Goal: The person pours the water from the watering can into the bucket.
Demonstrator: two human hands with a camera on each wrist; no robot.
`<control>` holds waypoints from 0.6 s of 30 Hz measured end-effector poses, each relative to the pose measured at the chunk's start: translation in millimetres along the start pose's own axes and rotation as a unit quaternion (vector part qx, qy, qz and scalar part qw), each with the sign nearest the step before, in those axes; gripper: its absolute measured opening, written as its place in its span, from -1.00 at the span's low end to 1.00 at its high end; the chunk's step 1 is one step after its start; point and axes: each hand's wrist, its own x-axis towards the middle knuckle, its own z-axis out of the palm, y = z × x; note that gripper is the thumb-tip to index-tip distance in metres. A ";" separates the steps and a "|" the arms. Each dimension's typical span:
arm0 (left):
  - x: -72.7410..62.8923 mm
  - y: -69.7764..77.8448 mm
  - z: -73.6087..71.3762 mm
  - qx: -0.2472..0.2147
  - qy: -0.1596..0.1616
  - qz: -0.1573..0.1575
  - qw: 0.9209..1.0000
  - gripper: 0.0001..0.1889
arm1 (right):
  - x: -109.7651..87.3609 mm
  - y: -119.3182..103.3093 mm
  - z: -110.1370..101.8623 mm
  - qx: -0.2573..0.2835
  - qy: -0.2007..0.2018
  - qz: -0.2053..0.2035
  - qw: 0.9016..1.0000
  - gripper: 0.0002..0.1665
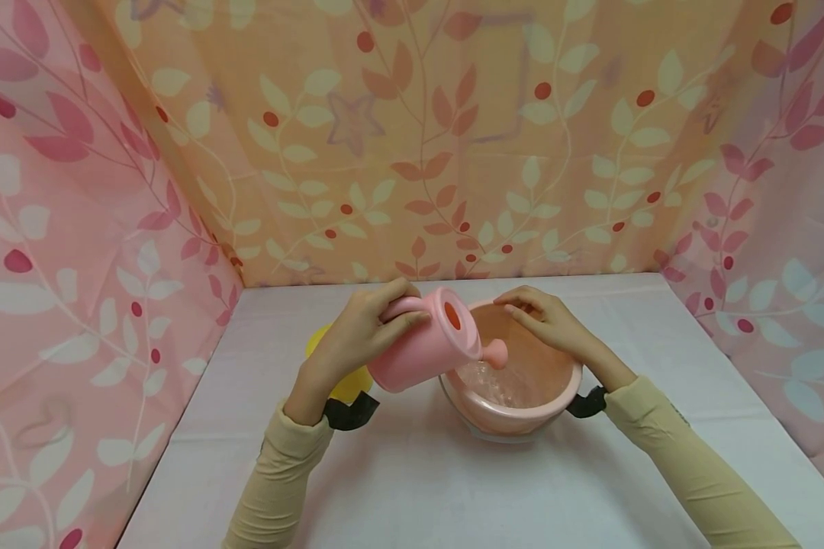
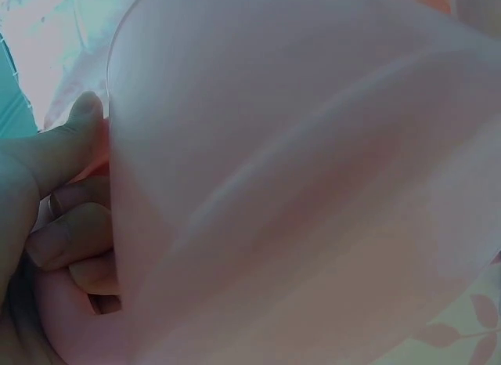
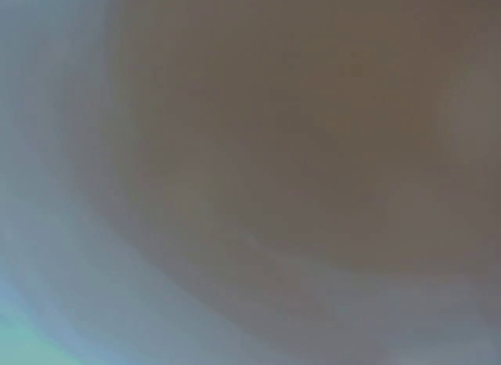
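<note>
My left hand (image 1: 367,324) grips the handle of a pink watering can (image 1: 415,354). The can is tilted to the right, its rose spout over a round pink pot (image 1: 508,419). Clear, rippling water (image 1: 501,385) lies in the pot. At the pot's back right rim is my right hand (image 1: 549,324), holding the edge with bent fingers and the thumb on the inner side. In the left wrist view the can's body (image 2: 297,177) fills most of the picture, with curled fingers (image 2: 74,236) around its handle. The right wrist view is a blur of the pot's wall.
A yellow round object (image 1: 350,385) sits behind the left wrist, partly hidden. White cloth covers the table (image 1: 412,488). Leaf-patterned curtains (image 1: 412,152) enclose the back and both sides. Each wrist wears a black strap (image 1: 352,412).
</note>
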 end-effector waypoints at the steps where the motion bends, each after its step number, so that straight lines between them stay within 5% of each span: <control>1: 0.3 0.1 0.0 -0.001 0.000 0.002 1.000 -0.82 | 0.1 -0.3 0.0 0.001 0.000 -0.001 1.000 -0.70; 18: 3.8 2.6 -1.1 0.022 -0.006 0.022 0.999 -0.82 | -0.1 1.3 0.1 -0.002 -0.002 -0.004 1.000 -0.70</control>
